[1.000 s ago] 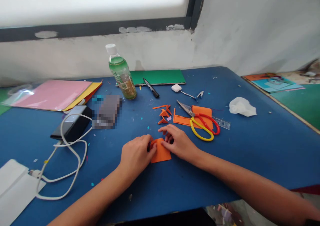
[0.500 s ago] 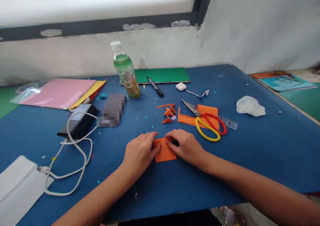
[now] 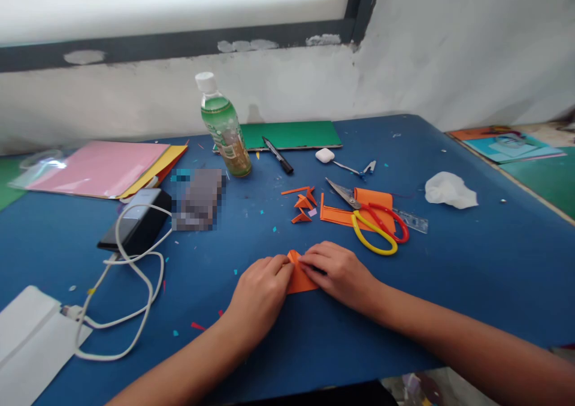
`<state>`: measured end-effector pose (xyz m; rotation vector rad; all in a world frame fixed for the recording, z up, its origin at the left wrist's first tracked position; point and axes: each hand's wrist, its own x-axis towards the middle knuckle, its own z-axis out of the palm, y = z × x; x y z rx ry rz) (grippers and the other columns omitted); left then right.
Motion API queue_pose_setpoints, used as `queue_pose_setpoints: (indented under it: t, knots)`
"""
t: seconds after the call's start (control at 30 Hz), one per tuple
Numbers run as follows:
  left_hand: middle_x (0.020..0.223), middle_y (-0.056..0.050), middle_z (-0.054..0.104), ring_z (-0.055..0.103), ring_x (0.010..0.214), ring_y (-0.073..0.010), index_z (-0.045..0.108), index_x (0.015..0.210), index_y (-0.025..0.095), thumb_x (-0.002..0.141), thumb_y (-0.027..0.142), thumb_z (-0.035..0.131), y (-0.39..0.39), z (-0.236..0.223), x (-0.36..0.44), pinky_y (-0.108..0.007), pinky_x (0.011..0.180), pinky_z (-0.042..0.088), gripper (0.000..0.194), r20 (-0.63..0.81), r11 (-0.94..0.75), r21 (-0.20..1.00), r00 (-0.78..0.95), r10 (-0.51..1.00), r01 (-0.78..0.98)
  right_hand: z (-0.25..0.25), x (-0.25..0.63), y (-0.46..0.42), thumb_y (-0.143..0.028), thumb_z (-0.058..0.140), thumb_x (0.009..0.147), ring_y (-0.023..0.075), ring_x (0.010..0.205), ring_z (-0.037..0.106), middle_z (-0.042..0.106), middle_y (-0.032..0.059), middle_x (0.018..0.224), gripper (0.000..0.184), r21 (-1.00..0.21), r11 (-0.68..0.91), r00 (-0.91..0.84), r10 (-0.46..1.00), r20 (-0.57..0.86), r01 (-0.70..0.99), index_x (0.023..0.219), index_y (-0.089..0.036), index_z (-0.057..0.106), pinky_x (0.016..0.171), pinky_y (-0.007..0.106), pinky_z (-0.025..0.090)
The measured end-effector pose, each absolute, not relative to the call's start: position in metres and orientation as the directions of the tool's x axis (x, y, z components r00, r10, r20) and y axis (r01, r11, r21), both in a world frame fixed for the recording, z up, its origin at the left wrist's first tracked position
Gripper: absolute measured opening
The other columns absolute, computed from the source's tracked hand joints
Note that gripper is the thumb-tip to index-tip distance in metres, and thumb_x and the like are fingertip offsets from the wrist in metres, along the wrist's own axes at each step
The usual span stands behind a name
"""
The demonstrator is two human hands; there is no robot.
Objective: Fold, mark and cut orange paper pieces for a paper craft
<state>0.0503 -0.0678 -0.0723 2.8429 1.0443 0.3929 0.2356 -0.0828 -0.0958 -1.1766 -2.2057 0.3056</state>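
I saw the left hand (image 3: 261, 291) and right hand (image 3: 344, 274) close in over the last half-second, both pinching the orange paper (image 3: 302, 282) front-centre on the tabletop (image 3: 341, 346), its far edge newly bowed up, so I judged a fold underway.

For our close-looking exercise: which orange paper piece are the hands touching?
The orange sheet between the left hand and right hand; the other orange pieces lie farther back, untouched.

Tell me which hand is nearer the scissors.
Right. The right hand is just short of the scissors, to their left; the left hand is farther left, at the left side of the held orange paper.
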Motion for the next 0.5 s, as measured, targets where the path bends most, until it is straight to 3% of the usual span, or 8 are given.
queue_pose_setpoints:
  t: [0.23, 0.5]
  knots:
    - [0.101, -0.011, 0.062, 0.062, 0.087, -0.0192, 0.057, 0.101, 0.011, 0.090, 0.013, 0.037, -0.0656, -0.0797, 0.0461, -0.033, 0.077, 0.054, 0.023, 0.207, -0.729, 0.266, 0.701, 0.682, 0.631, -0.0941, 0.2365, -0.0813, -0.013, 0.039, 0.089, 0.0192, 0.086, 0.059, 0.066, 0.0110, 0.095, 0.025, -0.300, 0.679, -0.526, 0.720, 0.453, 0.670, 0.096, -0.011, 0.063, 0.078, 0.033, 0.053]
    - [0.089, -0.014, 0.066, 0.064, 0.077, -0.0204, 0.060, 0.093, 0.008, 0.091, 0.009, 0.026, -0.0614, -0.0728, 0.0481, -0.034, 0.068, 0.056, 0.034, 0.287, -0.838, 0.095, 0.791, 0.540, 0.538, -0.0980, 0.2380, -0.0781, -0.009, 0.039, 0.089, 0.0200, 0.084, 0.062, 0.068, 0.0109, 0.094, 0.026, -0.148, 0.742, -0.612, 0.634, 0.472, 0.654, 0.100, -0.009, 0.063, 0.075, 0.034, 0.054]
